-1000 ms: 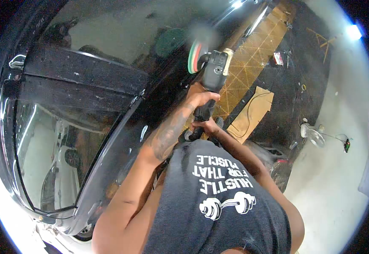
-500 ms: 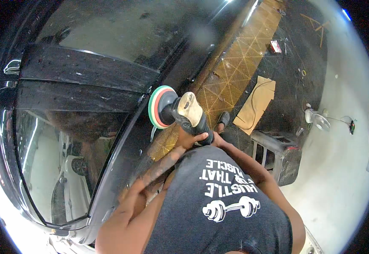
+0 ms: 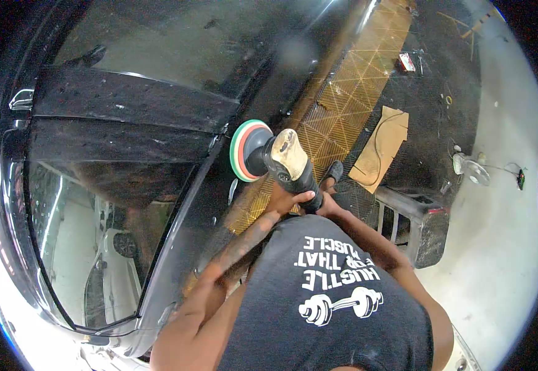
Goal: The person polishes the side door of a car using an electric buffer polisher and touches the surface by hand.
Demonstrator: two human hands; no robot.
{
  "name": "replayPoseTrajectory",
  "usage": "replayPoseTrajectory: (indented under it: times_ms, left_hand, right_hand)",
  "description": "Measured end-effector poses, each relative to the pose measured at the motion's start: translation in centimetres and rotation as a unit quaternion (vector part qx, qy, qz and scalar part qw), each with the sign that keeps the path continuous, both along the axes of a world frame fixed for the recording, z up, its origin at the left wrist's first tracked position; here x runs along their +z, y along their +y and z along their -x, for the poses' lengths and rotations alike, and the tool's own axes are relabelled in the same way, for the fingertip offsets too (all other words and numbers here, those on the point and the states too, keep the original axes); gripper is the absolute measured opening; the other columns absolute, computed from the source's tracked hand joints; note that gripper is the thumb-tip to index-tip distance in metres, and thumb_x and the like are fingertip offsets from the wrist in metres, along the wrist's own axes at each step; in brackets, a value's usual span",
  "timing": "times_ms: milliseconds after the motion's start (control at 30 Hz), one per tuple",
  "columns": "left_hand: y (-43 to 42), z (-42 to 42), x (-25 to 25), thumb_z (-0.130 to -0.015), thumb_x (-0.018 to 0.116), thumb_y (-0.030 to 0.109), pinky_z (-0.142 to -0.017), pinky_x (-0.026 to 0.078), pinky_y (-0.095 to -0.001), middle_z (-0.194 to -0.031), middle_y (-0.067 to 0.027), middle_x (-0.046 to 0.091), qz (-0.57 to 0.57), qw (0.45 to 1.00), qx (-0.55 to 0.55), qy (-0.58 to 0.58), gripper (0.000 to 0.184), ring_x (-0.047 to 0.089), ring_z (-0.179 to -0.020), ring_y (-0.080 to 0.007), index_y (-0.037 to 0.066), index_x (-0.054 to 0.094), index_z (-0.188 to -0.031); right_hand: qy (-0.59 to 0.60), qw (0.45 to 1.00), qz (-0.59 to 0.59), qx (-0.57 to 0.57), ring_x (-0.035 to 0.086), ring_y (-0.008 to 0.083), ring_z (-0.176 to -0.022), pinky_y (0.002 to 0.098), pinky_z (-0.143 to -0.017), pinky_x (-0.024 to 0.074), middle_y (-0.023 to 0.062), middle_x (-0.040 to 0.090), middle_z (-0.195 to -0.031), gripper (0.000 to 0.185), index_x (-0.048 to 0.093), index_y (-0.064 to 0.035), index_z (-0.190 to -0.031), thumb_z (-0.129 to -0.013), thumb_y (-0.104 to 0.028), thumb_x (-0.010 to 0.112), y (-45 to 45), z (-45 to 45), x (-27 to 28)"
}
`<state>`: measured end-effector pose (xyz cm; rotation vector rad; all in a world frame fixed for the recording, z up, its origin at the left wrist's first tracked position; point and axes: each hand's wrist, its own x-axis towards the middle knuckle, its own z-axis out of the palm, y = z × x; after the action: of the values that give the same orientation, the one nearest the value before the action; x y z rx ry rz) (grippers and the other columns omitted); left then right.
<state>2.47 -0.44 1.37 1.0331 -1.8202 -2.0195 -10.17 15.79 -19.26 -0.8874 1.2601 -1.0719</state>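
A polisher [image 3: 290,157] with a dark body and a worn cream-coloured head is held in front of my waist. Its round pad [image 3: 239,150], layered in green, white and red, faces the side of a dark car [image 3: 127,139]. From this angle I cannot tell whether the pad touches the car. My left hand [image 3: 290,201] is closed around the polisher's body from the left, thumb on top. At the rear end of the grip, my right hand [image 3: 332,207] is closed on it too, with its fingers mostly hidden.
A brown cardboard piece [image 3: 380,148] with a cord across it lies on the patterned floor [image 3: 343,105]. Close by my right side stands a dark, dusty stool-like object [image 3: 426,232]. Against the pale wall is a white fan [image 3: 471,169]. A small red-and-white box [image 3: 406,62] lies farther off.
The whole view has shifted slightly, so the car, floor and polisher all appear a little farther right. Both hands keep their hold on the polisher.
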Motion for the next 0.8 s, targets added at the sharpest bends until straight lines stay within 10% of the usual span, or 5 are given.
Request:
replayPoseTrajectory:
  times_ms: [200, 533, 600, 800]
  left_hand:
    - [1.1, 1.8, -0.6, -0.076, 0.082, 0.020, -0.106, 0.041, -0.0397, -0.127, -0.0122, 0.058, -0.111, 0.985, 0.011, 0.135, 0.066, 0.055, -0.120, -0.0233, 0.003, 0.049, -0.131]
    - [-0.2, 11.4, 1.7, -0.072, 0.079, 0.006, -0.091, 0.048, -0.0345, -0.104, -0.0055, 0.064, -0.225, 0.941, 0.019, 0.251, 0.044, 0.061, -0.098, -0.0164, 0.003, 0.060, -0.111]
    - [0.3, 10.5, 2.9, -0.072, 0.079, 0.006, -0.094, 0.047, -0.0358, -0.104, -0.0057, 0.064, -0.245, 0.928, 0.032, 0.280, 0.045, 0.061, -0.099, -0.0175, 0.004, 0.060, -0.112]
    - [-0.1, 9.9, 5.0, -0.073, 0.078, 0.009, -0.096, 0.044, -0.0358, -0.106, -0.0061, 0.064, -0.236, 0.930, 0.056, 0.275, 0.043, 0.059, -0.103, -0.0191, 0.004, 0.061, -0.112]
  right_hand:
    - [0.204, 0.960, -0.191, 0.033, 0.066, 0.0205, -0.091, 0.0374, -0.081, 0.0516, 0.0141, 0.069, -0.103, 0.060, 0.062, 0.0008, -0.110, -0.059, -0.022, 0.085, -1.4, 5.9, 19.2]
    - [0.309, 0.904, -0.294, 0.008, 0.064, 0.0241, -0.091, 0.0380, -0.079, 0.0523, 0.0175, 0.065, -0.100, 0.067, 0.055, 0.0040, -0.114, -0.058, -0.017, 0.084, -1.7, 12.0, 28.3]
    - [0.335, 0.928, -0.141, -0.076, 0.066, 0.0251, -0.084, 0.0391, -0.072, 0.0534, 0.0195, 0.067, -0.092, 0.056, 0.060, 0.0060, -0.103, -0.058, -0.018, 0.084, -1.2, 11.3, 28.8]
    - [0.427, 0.878, -0.213, -0.033, 0.068, 0.0244, -0.071, 0.0387, -0.064, 0.0530, 0.0183, 0.068, -0.075, 0.038, 0.065, 0.0066, -0.082, -0.061, -0.022, 0.081, -2.2, 12.2, 30.6]
